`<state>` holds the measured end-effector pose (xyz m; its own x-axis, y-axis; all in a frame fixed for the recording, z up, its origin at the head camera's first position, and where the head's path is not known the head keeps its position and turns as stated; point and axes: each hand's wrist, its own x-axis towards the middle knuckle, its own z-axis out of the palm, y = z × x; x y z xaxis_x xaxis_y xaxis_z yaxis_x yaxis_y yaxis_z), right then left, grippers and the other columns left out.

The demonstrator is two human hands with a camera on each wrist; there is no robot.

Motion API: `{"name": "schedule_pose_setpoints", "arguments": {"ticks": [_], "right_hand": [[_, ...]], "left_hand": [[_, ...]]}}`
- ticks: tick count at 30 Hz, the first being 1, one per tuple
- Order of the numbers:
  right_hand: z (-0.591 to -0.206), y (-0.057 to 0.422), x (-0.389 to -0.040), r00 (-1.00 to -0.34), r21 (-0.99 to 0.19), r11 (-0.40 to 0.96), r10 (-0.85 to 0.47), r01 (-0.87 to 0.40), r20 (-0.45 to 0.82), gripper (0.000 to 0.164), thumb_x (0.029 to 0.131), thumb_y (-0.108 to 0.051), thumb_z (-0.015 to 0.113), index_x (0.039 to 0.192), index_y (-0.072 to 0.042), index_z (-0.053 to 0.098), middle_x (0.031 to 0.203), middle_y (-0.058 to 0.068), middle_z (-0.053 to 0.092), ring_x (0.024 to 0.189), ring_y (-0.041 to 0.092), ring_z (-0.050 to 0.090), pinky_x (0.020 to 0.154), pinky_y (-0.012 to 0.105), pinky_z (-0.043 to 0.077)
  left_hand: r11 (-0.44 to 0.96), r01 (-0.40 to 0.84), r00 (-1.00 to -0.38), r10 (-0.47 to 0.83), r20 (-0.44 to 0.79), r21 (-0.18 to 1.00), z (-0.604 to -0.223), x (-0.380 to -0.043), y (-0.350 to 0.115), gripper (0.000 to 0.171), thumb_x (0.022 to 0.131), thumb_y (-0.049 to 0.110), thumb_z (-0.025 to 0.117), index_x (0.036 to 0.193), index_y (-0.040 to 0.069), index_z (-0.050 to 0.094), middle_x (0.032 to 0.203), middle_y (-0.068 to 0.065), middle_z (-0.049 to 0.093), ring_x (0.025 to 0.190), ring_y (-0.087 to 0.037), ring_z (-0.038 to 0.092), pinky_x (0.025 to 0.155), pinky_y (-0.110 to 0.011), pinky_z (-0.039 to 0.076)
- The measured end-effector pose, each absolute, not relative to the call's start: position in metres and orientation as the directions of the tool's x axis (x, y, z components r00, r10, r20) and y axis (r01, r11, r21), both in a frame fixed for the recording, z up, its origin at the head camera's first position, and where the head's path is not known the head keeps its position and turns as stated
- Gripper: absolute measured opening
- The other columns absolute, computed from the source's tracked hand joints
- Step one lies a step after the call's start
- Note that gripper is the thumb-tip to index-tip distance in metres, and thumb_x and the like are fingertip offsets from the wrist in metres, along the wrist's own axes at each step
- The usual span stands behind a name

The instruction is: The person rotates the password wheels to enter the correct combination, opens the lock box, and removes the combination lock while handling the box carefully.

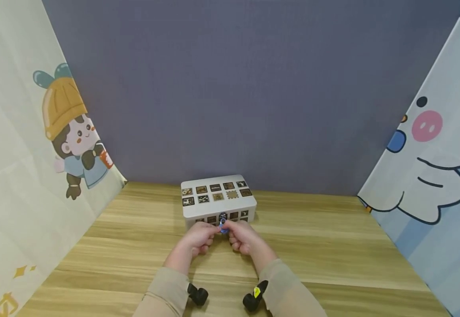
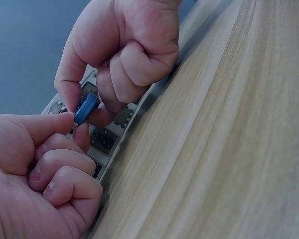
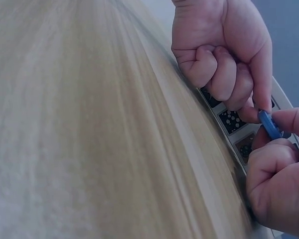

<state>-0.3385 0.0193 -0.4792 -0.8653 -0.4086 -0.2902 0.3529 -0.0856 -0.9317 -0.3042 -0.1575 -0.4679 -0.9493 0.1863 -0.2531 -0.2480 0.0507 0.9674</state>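
Observation:
A white box (image 1: 218, 196) with rows of small brown and black picture squares stands on the table with its lid down. At the middle of its front hangs a small blue padlock (image 2: 86, 108), close under the clasp (image 1: 223, 216). My left hand (image 1: 199, 237) pinches the padlock's left side between thumb and forefinger, the other fingers curled in. From the opposite side my right hand (image 1: 246, 237) pinches it the same way, as the right wrist view also shows. Fingertips cover much of the padlock.
The wood-grain table (image 1: 313, 255) spreads around the box. A grey-blue panel (image 1: 238, 97) rises right behind it. Printed cloth walls with cartoon figures stand at the left (image 1: 12, 132) and right (image 1: 452, 198). Black wrist cameras sit on both sleeves.

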Motion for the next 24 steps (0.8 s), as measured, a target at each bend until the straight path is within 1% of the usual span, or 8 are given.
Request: {"name": "schedule_pose_setpoints", "arguments": {"ticks": [7,9,12,15,18,21,24], "right_hand": [[-0.480,0.018,-0.338,-0.872,-0.932,-0.066,-0.382,0.356,-0.306,0.019,0.086,-0.019,0.068,0.072,-0.011,0.057,0.051,-0.010,0.032,0.042,0.003,0.025,0.037,0.018,0.021],[-0.480,0.018,-0.338,-0.873,-0.931,-0.061,-0.375,0.359,-0.312,0.019,0.085,-0.019,0.068,0.072,-0.011,0.057,0.051,-0.010,0.032,0.043,0.004,0.026,0.037,0.018,0.022],[-0.480,0.019,-0.338,-0.871,-0.927,-0.061,-0.371,0.369,-0.323,0.019,0.084,-0.021,0.069,0.072,-0.012,0.057,0.052,-0.010,0.032,0.043,0.004,0.026,0.038,0.018,0.022],[-0.479,0.020,-0.339,-0.859,-0.913,-0.081,-0.381,0.399,-0.342,0.023,0.084,-0.023,0.068,0.069,-0.015,0.053,0.053,-0.010,0.032,0.043,0.003,0.026,0.039,0.018,0.021],[-0.477,0.023,-0.341,-0.842,-0.898,-0.099,-0.404,0.429,-0.358,0.026,0.087,-0.025,0.064,0.067,-0.018,0.049,0.054,-0.011,0.031,0.044,0.002,0.025,0.039,0.017,0.019],[-0.477,0.027,-0.344,-0.825,-0.886,-0.105,-0.428,0.451,-0.369,0.025,0.090,-0.027,0.060,0.070,-0.018,0.047,0.055,-0.011,0.030,0.044,0.002,0.024,0.039,0.017,0.018],[-0.477,0.032,-0.346,-0.822,-0.889,-0.099,-0.437,0.448,-0.366,0.021,0.092,-0.029,0.057,0.077,-0.016,0.050,0.056,-0.012,0.029,0.044,0.002,0.024,0.039,0.016,0.019]], "left_hand": [[0.051,-0.248,-0.949,0.187,-0.253,0.967,-0.468,-0.304,-0.157,0.026,0.099,0.017,0.062,0.103,-0.009,0.062,0.054,0.008,0.033,0.044,-0.006,0.028,0.040,-0.020,0.025],[0.056,-0.247,-0.949,0.188,-0.253,0.967,-0.468,-0.304,-0.157,0.025,0.099,0.017,0.062,0.102,-0.008,0.062,0.054,0.008,0.033,0.044,-0.006,0.028,0.040,-0.020,0.024],[0.066,-0.241,-0.950,0.190,-0.249,0.968,-0.469,-0.305,-0.157,0.024,0.100,0.018,0.062,0.096,-0.005,0.061,0.054,0.008,0.033,0.043,-0.006,0.028,0.040,-0.020,0.025],[0.082,-0.232,-0.952,0.183,-0.243,0.969,-0.469,-0.305,-0.157,0.024,0.099,0.020,0.063,0.091,-0.002,0.061,0.054,0.008,0.034,0.044,-0.006,0.028,0.040,-0.020,0.025],[0.091,-0.229,-0.954,0.177,-0.242,0.969,-0.469,-0.307,-0.157,0.023,0.100,0.020,0.063,0.090,-0.001,0.060,0.054,0.008,0.034,0.044,-0.006,0.028,0.040,-0.020,0.025],[0.088,-0.234,-0.953,0.177,-0.247,0.968,-0.470,-0.307,-0.158,0.023,0.100,0.020,0.062,0.091,-0.001,0.060,0.055,0.008,0.034,0.044,-0.006,0.028,0.040,-0.020,0.025],[0.090,-0.232,-0.952,0.181,-0.245,0.968,-0.471,-0.307,-0.159,0.024,0.101,0.020,0.062,0.094,-0.003,0.062,0.056,0.008,0.035,0.044,-0.006,0.028,0.040,-0.019,0.025]]}}
